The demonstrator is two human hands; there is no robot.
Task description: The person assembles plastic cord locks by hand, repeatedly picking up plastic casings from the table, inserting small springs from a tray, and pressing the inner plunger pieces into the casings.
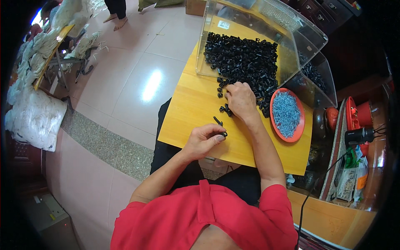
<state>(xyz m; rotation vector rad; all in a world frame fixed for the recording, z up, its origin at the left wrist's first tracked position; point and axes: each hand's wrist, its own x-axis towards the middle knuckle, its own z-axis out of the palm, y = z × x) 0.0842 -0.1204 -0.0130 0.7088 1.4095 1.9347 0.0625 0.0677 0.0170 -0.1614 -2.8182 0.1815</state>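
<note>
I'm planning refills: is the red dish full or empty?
Full, it seems: small bluish pieces cover the red dish nearly to its rim.

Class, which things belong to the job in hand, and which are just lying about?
Apparently in use: black parts, at left hand and right hand; clear bin; orange-red dish of bluish pieces; yellow tabletop.

Seemingly lying about: cardboard box; wrapped white bundle; black cylinder.

A yellow tabletop [183, 112] is noted. A clear plastic bin [306, 39] is placed at its far end; small black parts [243, 58] are strewn from the bin onto bare surface. A red oval dish [287, 139] is positioned near the right edge.
</note>
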